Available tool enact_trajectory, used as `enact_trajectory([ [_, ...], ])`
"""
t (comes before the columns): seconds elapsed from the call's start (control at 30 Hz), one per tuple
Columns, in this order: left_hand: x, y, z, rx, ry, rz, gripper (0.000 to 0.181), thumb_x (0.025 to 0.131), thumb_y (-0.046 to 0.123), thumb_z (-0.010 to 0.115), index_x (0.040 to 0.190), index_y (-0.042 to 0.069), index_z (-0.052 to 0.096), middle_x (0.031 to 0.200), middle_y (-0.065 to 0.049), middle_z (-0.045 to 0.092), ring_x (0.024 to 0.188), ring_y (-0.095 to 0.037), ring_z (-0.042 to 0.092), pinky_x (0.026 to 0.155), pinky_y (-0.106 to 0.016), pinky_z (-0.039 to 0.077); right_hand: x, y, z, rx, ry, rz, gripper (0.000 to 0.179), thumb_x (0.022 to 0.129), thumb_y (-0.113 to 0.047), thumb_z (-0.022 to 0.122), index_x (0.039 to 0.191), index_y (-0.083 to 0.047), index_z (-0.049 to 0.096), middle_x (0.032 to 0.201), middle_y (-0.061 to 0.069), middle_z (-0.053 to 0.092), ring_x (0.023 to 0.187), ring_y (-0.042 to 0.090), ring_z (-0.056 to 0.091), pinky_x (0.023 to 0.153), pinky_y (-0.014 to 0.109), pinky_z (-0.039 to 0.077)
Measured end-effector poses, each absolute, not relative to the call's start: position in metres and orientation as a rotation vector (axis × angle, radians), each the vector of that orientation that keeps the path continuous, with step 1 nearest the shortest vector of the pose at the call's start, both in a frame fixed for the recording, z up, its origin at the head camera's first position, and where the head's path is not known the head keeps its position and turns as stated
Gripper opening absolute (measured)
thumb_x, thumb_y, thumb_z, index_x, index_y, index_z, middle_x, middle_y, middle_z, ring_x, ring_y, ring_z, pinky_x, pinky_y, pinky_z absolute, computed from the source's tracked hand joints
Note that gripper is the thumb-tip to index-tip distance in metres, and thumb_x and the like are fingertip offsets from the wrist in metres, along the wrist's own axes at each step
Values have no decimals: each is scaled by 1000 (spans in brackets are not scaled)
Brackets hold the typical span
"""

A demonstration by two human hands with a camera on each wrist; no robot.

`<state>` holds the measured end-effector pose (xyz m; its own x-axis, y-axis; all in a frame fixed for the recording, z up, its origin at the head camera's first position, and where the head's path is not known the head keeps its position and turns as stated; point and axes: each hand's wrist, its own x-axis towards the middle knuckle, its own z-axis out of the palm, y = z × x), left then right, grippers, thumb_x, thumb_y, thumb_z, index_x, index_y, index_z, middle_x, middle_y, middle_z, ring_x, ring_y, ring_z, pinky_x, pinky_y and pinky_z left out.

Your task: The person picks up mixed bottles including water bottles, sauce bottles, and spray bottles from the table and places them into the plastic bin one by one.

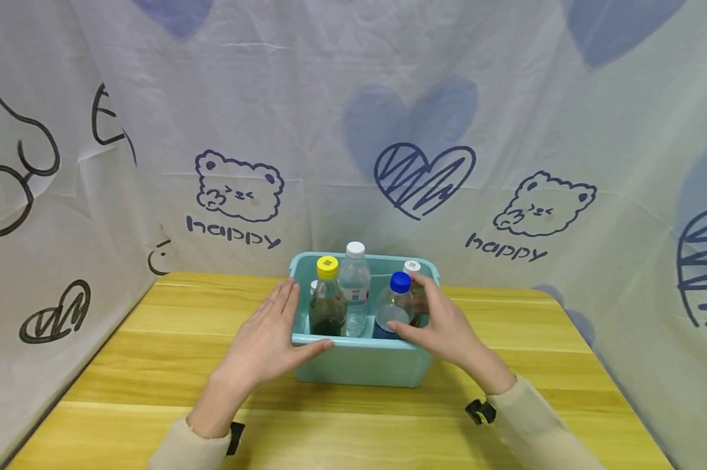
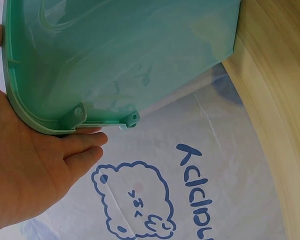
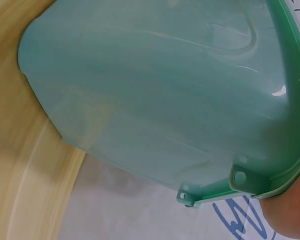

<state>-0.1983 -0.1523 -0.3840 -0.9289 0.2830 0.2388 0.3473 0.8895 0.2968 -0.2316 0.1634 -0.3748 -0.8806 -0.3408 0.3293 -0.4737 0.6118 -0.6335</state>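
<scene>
A light teal plastic bin (image 1: 359,362) stands on the table with several bottles upright inside. My left hand (image 1: 267,336) rests on its left rim, fingers fairly straight along the side and thumb across the front edge; the left wrist view shows this hand against the bin's corner. Over the right part of the bin, my right hand (image 1: 444,323) holds a clear bottle with a blue cap (image 1: 400,282), thumb in front and fingers behind. Beside it are a clear water bottle (image 1: 355,287) with a white cap and a yellow-capped bottle (image 1: 328,303) with dark contents.
Another white-capped bottle (image 1: 412,267) is partly hidden behind my right hand, and a small white cap (image 1: 314,286) shows at the bin's left. The wooden table (image 1: 341,431) meets a printed cloth (image 1: 329,130) hanging at the back and sides.
</scene>
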Motion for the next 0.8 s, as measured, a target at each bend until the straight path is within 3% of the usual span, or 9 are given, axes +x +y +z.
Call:
enact_trajectory([
  [0.2,-198,-153,-385,-490,-2863,-498,123,86,86,54,163,-5,23,171,-21,15,157,-41,21,126,-54,26,-230,163,-375,674,-2648,1112,94,86,-29,88,160,-11,32,137,13,60,110,29,69,91,49,62],
  [0.5,-198,-162,-381,-484,-2854,-488,122,86,86,54,163,-3,21,173,-18,11,157,-41,19,126,-54,24,-225,167,-372,684,-2512,1167,83,90,-27,84,156,-11,36,155,12,47,133,36,57,107,56,52],
  [0.8,-193,-183,-379,-440,-2848,-465,118,88,84,53,165,0,19,173,-18,15,157,-44,16,129,-59,12,-221,193,-375,542,-2281,969,74,93,-22,77,157,-12,41,156,12,50,135,34,55,108,57,49],
])
